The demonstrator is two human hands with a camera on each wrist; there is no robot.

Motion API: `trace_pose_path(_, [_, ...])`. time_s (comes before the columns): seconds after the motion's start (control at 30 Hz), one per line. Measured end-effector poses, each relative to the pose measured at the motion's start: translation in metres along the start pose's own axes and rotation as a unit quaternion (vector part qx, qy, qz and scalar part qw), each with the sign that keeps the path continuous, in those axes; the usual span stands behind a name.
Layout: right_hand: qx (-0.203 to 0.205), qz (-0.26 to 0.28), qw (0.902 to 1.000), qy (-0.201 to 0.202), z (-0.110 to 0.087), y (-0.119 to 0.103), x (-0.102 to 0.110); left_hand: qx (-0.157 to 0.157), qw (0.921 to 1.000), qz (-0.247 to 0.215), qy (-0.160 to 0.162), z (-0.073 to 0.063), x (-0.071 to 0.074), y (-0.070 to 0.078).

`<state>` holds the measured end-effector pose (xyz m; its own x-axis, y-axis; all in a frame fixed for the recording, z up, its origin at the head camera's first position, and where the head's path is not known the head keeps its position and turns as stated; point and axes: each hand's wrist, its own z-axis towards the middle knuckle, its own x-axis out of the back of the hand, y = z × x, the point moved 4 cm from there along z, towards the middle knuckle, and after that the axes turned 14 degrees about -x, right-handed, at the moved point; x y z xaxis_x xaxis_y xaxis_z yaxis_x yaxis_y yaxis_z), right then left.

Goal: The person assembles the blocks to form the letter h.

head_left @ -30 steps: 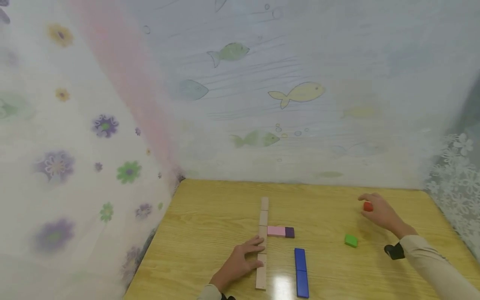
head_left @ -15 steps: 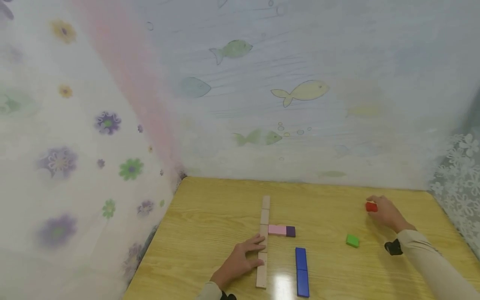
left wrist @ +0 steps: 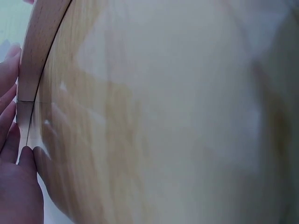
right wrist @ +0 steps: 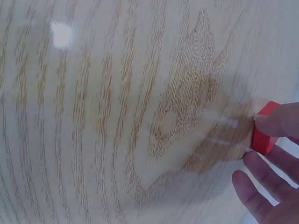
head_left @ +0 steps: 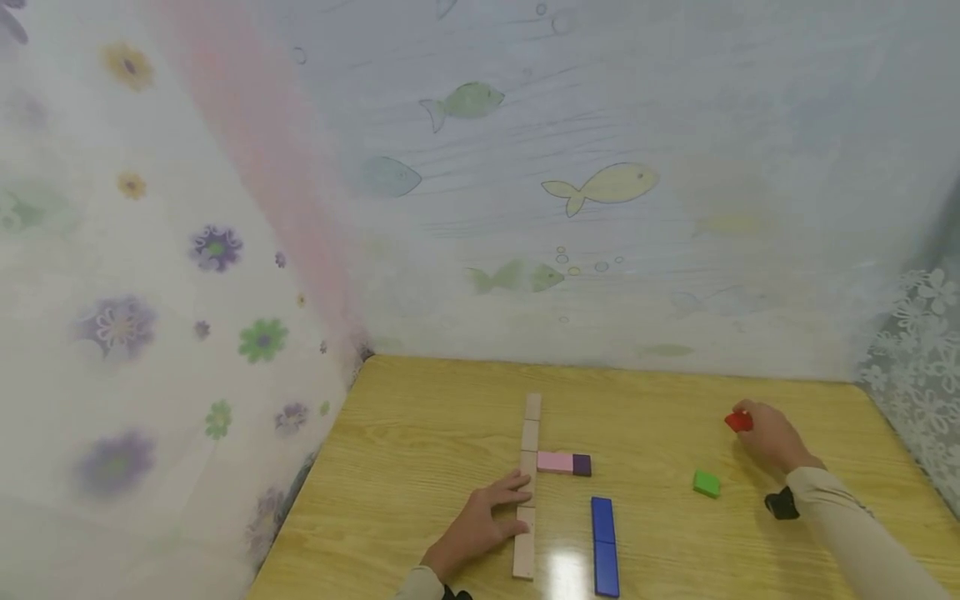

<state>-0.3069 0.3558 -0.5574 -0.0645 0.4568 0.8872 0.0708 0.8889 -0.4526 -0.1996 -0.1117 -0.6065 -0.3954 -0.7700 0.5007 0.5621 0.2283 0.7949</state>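
My right hand (head_left: 774, 437) pinches a small red block (head_left: 738, 422) at the right of the table. In the right wrist view the thumb lies on the red block (right wrist: 265, 133), close over the wood surface. My left hand (head_left: 480, 523) rests with extended fingers on the row of plain wooden blocks (head_left: 529, 433). Its fingers and thumb lie along the edge of the wooden strip (left wrist: 39, 51) in the left wrist view. A pink block (head_left: 555, 462) sticks out rightward from the row, with a dark purple block (head_left: 582, 465) at its end.
Two blue blocks (head_left: 605, 546) lie end to end right of the wooden row. A green block (head_left: 706, 483) sits between them and my right hand. A wall with painted fish (head_left: 596, 185) rises behind the wooden table (head_left: 420, 433).
The red block has turned in my right hand, and that hand has shifted slightly right and bent lower. My left hand stays on the wooden row.
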Motion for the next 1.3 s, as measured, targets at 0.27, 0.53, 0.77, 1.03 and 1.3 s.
trace_pose_path(0.27, [0.014, -0.002, 0.9998, 0.016, -0.003, -0.003, -0.002, -0.007, 0.9999, -0.014, 0.005, 0.0, 0.001, 0.003])
trace_pose_path(0.53, [0.042, 0.015, 0.9983, 0.037, -0.006, -0.008, 0.001, -0.001, 1.0, -0.004, 0.0, 0.0, 0.001, 0.0])
trace_pose_path(0.77, [0.073, 0.039, 0.9945, 0.065, -0.013, -0.019, 0.007, -0.007, 1.0, 0.006, 0.001, 0.0, 0.0, -0.001])
trace_pose_path(1.03, [0.068, 0.059, 0.9943, 0.058, -0.026, -0.035, 0.009, -0.018, 0.9996, 0.018, 0.008, 0.0, -0.002, 0.0])
trace_pose_path(1.3, [0.084, 0.084, 0.9892, 0.086, -0.036, -0.056, 0.006, -0.011, 0.9998, 0.013, 0.007, 0.002, 0.002, 0.009])
